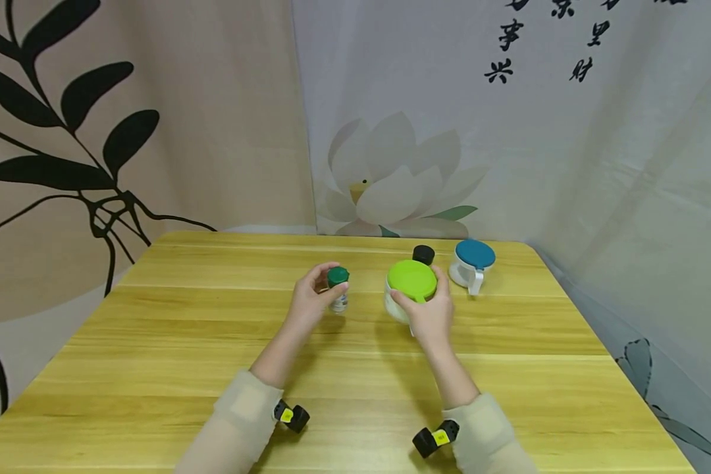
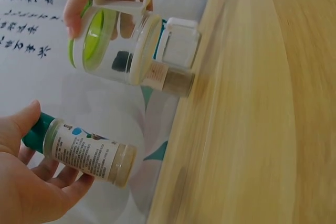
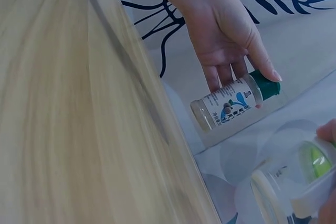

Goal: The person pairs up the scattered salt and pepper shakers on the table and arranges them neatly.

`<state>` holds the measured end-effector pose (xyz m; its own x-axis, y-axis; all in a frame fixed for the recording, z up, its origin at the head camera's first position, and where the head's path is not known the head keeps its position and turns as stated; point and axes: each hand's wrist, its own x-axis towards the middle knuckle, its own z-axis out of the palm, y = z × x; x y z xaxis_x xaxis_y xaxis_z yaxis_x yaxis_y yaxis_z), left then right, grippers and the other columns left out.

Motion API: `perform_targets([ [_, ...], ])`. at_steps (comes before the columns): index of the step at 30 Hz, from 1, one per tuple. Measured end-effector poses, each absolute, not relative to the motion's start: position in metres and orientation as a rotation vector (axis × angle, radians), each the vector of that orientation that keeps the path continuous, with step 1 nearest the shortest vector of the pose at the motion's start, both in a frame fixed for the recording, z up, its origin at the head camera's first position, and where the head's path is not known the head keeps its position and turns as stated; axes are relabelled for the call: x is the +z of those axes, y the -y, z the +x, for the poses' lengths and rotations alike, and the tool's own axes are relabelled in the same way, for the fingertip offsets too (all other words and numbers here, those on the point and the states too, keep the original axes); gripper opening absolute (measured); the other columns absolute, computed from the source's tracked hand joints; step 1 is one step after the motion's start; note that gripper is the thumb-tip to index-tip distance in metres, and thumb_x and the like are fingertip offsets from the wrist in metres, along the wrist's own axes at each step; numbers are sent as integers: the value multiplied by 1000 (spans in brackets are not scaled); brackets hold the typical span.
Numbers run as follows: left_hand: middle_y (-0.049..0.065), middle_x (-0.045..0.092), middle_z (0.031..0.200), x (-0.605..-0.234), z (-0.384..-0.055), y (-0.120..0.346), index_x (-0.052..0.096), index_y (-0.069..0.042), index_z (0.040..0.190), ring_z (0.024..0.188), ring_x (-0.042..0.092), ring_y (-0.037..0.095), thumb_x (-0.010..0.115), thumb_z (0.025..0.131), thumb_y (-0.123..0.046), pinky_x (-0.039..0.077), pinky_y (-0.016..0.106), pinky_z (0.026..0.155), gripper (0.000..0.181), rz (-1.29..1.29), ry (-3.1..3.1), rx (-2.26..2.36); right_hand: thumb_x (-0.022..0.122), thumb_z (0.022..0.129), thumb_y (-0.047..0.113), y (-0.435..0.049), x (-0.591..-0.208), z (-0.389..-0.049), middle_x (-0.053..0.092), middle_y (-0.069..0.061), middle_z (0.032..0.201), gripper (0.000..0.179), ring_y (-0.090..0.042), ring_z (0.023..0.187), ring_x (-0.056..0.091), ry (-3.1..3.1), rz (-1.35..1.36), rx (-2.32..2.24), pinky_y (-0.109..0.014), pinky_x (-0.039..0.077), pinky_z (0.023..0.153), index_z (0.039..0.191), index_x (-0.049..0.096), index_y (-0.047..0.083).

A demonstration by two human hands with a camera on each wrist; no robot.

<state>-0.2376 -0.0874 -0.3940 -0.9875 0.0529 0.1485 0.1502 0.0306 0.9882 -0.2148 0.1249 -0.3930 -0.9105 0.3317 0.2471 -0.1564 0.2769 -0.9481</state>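
Observation:
My left hand [image 1: 311,303] holds a small spice bottle [image 2: 86,150] with a green cap and a printed label, the thumb against the cap and the fingers round the bottle. It looks lifted off the wooden table [image 1: 243,276]. To its right, my right hand [image 1: 434,319] grips a clear jar [image 2: 118,45] with a lime green lid [image 1: 411,280] and a white handle, thumb and fingers at either side of the lid. The left wrist view shows the jar tilted off upright in the image and apart from the tabletop. Its lid is on.
Behind the held jar stands a bottle with a black cap [image 1: 423,254]. Right of that is a jar with a blue lid [image 1: 475,253] and a white handle. A printed curtain [image 1: 391,131] hangs along the far table edge. Each wrist wears a small black camera.

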Motion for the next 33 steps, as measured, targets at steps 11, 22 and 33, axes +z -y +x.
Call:
perform_targets([
  [11,9,59,114,-396,-234,103,58,-14,127,105,56,26,71,88,-16,47,39,88,41,-198,2216,-2076,85,70,19,-104,-398,-211,49,-17,130,89,-33,112,49,2129,-165,1708,-49,41,92,144,37,6],
  [22,9,58,115,-396,-230,117,57,-14,127,105,55,25,70,89,-18,46,40,89,41,-183,2230,-2063,87,68,18,-86,-403,-208,53,-17,124,88,-32,108,53,2081,-120,1696,-49,43,89,141,40,6],
  [33,10,57,119,-396,-226,131,55,-13,129,109,54,25,71,88,-21,45,41,91,45,-149,2248,-2064,88,67,19,-72,-409,-206,54,-15,124,90,-30,108,53,2074,-90,1679,-48,44,89,140,39,4],
])
